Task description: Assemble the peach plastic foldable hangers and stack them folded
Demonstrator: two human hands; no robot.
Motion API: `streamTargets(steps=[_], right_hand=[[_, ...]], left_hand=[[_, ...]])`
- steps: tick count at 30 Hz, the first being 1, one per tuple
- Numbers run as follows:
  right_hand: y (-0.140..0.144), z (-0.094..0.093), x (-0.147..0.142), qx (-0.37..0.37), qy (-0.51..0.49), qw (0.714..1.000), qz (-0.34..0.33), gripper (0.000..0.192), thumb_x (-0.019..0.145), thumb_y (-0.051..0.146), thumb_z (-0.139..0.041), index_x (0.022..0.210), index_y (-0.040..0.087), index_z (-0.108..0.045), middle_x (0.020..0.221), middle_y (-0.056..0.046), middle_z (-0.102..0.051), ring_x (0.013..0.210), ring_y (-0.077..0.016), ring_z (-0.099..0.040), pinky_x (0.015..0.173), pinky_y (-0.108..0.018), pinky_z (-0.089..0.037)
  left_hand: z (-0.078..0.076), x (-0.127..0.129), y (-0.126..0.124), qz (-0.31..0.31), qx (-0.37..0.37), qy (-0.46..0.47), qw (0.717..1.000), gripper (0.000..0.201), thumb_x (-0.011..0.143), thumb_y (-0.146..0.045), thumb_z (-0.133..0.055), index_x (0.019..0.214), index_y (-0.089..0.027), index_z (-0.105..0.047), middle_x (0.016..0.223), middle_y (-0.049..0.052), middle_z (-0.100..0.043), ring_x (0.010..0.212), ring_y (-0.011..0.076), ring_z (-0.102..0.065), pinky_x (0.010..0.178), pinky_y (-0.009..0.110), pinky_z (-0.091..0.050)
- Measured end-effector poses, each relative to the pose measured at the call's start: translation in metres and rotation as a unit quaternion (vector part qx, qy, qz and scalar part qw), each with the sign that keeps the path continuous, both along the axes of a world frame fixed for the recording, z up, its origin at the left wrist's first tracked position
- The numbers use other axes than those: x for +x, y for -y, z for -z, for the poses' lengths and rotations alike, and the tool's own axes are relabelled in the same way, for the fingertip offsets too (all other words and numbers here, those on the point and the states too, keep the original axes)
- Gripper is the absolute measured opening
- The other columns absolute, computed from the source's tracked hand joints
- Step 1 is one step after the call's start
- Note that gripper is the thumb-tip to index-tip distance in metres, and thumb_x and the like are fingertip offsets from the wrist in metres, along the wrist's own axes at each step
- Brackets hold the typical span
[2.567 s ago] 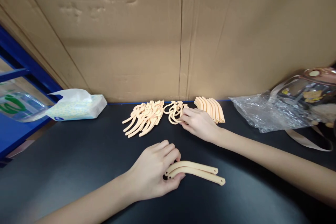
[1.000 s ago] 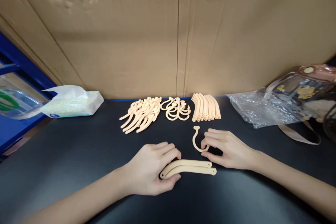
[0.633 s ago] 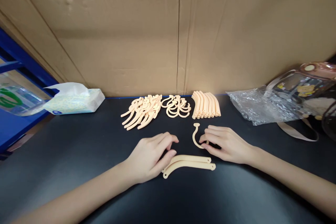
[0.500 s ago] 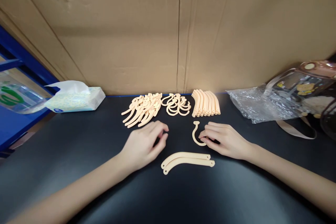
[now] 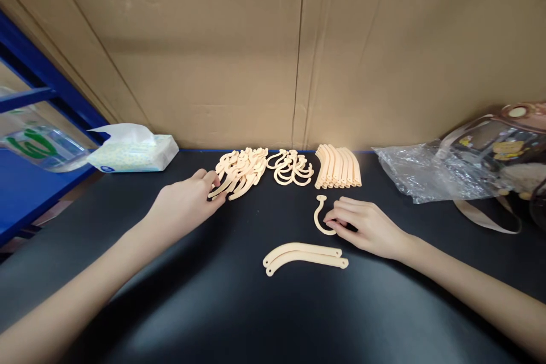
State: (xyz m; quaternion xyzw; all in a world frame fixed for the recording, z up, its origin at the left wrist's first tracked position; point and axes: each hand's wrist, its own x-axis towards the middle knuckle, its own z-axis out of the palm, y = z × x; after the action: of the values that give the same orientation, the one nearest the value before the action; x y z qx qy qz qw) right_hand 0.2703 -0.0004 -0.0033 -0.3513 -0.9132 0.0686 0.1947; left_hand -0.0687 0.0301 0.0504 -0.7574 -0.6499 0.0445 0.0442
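hook lies behind curved strips.

Left hand is stretched out to the pile of curved pieces — fingertips touching the nearest ones. Right hand pinches a single hook flat on the black table, just above two long curved strips lying side by side.

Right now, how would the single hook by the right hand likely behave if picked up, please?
The hook looks thin and plastic, so probably light and slightly springy. Lying flat on the dark tabletop, it should slide, not roll. The right hand pinches it easily.
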Motion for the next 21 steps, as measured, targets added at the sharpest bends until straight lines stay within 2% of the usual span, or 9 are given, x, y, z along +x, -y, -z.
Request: streamTargets(steps=[7,13,21], right_hand=[[0.000,-0.001,-0.001,0.003,-0.002,1.000,0.001,0.026,0.098,0.023,-0.040,0.085,0.018,-0.061,0.070,-0.002,-0.057,0.067,-0.0140,-0.050,0.060,-0.025,-0.038],[-0.001,-0.002,-0.001,0.009,-0.007,1.000,-0.002,0.026,0.098,0.023,-0.039,0.086,0.018,-0.062,0.073,-0.003,-0.059,0.068,-0.0143,-0.052,0.060,-0.025,-0.039],[-0.001,-0.001,-0.001,0.001,-0.008,1.000,0.001,0.024,0.097,0.023,-0.040,0.087,0.019,-0.062,0.074,-0.003,-0.060,0.069,-0.0142,-0.053,0.061,-0.025,-0.039]], left_hand=[[0.008,-0.013,-0.015,-0.022,-0.048,0.088,0.995,0.028,0.081,-0.049,-0.046,0.085,-0.022,-0.053,0.091,0.004,-0.063,0.075,0.0242,-0.062,0.057,0.029,-0.035],[0.012,-0.021,-0.025,-0.020,-0.080,0.127,0.988,0.030,0.076,-0.052,-0.050,0.078,-0.022,-0.057,0.077,0.001,-0.063,0.066,0.0198,-0.059,0.055,0.027,-0.034],[0.014,-0.023,-0.028,-0.016,-0.074,0.138,0.987,0.027,0.075,-0.049,-0.053,0.078,-0.024,-0.063,0.081,0.000,-0.064,0.063,0.0179,-0.058,0.054,0.026,-0.035]])
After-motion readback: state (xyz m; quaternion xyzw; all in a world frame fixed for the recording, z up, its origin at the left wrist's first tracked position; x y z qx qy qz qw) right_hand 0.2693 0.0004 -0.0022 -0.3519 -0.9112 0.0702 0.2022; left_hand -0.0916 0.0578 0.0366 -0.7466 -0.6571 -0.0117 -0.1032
